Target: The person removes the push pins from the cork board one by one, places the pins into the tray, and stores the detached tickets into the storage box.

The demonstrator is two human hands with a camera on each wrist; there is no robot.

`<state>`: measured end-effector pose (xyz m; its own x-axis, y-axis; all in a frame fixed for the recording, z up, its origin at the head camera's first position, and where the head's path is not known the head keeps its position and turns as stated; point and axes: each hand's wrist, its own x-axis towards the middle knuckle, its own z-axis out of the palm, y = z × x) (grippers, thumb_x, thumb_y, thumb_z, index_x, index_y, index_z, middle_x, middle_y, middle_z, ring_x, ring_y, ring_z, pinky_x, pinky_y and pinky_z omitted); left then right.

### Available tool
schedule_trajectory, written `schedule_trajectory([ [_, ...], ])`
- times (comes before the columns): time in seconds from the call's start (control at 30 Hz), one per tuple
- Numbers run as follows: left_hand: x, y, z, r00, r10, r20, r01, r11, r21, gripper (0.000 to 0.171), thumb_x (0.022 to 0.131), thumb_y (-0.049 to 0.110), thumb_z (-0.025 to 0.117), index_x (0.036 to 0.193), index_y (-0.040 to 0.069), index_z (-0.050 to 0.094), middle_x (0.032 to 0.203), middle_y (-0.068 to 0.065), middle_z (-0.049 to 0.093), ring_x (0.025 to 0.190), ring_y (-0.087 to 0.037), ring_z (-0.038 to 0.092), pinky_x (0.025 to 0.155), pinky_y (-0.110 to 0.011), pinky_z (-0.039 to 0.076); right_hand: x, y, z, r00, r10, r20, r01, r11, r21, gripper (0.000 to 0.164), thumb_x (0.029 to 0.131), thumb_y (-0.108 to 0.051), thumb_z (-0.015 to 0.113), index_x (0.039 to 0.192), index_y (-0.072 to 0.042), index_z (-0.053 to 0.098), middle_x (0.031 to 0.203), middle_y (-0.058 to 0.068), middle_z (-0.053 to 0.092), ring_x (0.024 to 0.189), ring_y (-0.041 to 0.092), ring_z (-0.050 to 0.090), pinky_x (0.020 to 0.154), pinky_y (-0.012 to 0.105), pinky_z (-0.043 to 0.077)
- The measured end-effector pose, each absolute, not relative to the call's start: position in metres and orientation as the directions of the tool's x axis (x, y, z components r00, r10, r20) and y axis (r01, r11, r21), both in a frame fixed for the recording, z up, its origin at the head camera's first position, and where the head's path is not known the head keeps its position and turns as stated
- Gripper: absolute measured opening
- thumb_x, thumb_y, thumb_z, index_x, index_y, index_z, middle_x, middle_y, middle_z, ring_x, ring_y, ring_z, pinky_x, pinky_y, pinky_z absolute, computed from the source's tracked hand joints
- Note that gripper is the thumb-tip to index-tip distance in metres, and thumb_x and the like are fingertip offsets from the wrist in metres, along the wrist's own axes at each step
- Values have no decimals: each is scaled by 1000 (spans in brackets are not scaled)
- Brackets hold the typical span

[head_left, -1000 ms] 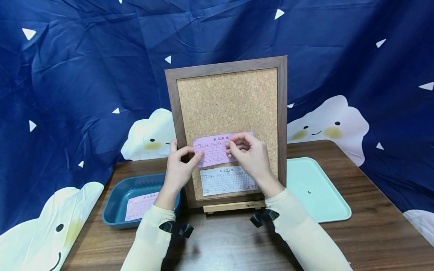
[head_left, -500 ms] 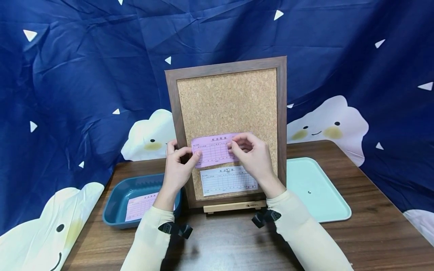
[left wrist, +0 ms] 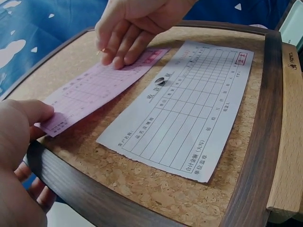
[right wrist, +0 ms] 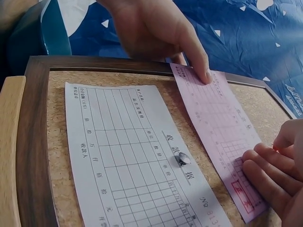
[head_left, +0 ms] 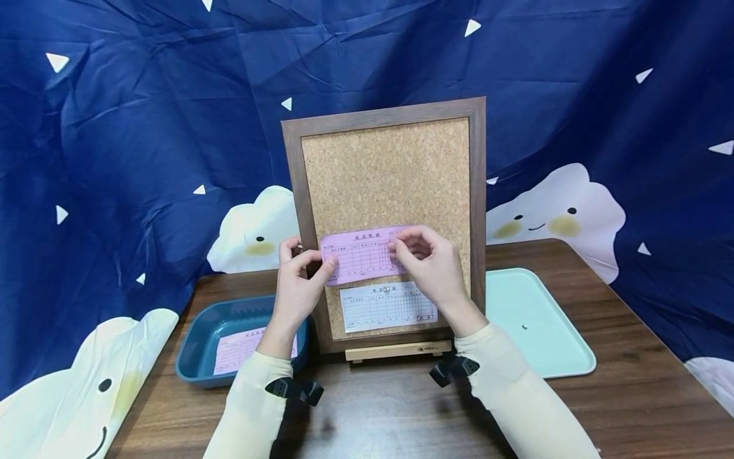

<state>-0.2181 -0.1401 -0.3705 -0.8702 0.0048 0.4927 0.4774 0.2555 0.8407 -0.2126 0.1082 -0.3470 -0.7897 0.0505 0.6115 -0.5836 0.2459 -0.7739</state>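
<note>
My left hand (head_left: 299,280) pinches the left end of a pink receipt slip (head_left: 360,260), its thumb on the paper's face. The slip lies against the lower half of a framed cork board (head_left: 390,172). My right hand (head_left: 434,266) is over the slip's right part, fingers curled, thumb and index together. A thin pointed bit, like a pushpin's tip (left wrist: 101,50), shows between those fingertips in the left wrist view; its head is hidden. Below the pink slip, a white receipt slip (head_left: 384,310) is held on the cork by a shiny pushpin (right wrist: 182,159).
A blue tub (head_left: 197,325) with another pink slip (head_left: 237,352) stands left of the board. On the right lies a mint-green tray (head_left: 533,319) with a tiny object on it. The board leans on a wooden stand (head_left: 395,350). A blue cloth hangs behind.
The pink slip has slid slightly left along the board with my left hand. My right hand has shifted a little to the right. The white slip stays in place.
</note>
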Motion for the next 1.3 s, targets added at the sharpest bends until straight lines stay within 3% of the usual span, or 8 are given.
schedule_trajectory([
  [0.27,-217,-142,-372,-833,-40,551,518,295,803,17,95,15,80,95,-2,77,137,-14,35,109,-17,32,84,-28,30,-213,110,-350,-786,60,615,-582,261,-770,6,96,3,74,102,4,74,94,22,81,79,-2,73,73,15,59],
  [0.53,-217,-145,-372,-827,-71,558,523,267,809,17,95,12,80,95,-5,76,111,2,34,93,-19,35,70,-24,27,-212,114,-350,-770,57,635,-601,267,-753,6,96,3,74,101,6,73,94,22,81,79,-2,72,72,14,58],
  [0.8,-215,-146,-373,-821,-75,566,533,254,807,14,96,8,79,95,-5,76,104,2,39,79,-19,38,64,-23,29,-212,116,-350,-764,36,644,-620,234,-749,5,97,4,72,102,7,73,94,22,81,80,3,74,72,16,60],
  [1.07,-216,-148,-371,-816,-73,574,543,244,803,13,98,7,78,95,-6,75,99,-6,46,79,-19,41,65,-20,31,-212,118,-354,-763,37,645,-620,237,-748,6,96,5,74,102,5,74,94,21,81,81,7,76,73,16,60],
  [1.3,-216,-154,-373,-808,-76,584,551,253,795,12,99,7,78,91,-3,75,94,-2,51,78,-14,42,63,-19,31,-213,119,-355,-760,36,649,-623,243,-743,6,97,6,73,102,6,73,95,22,81,81,2,75,72,15,60],
])
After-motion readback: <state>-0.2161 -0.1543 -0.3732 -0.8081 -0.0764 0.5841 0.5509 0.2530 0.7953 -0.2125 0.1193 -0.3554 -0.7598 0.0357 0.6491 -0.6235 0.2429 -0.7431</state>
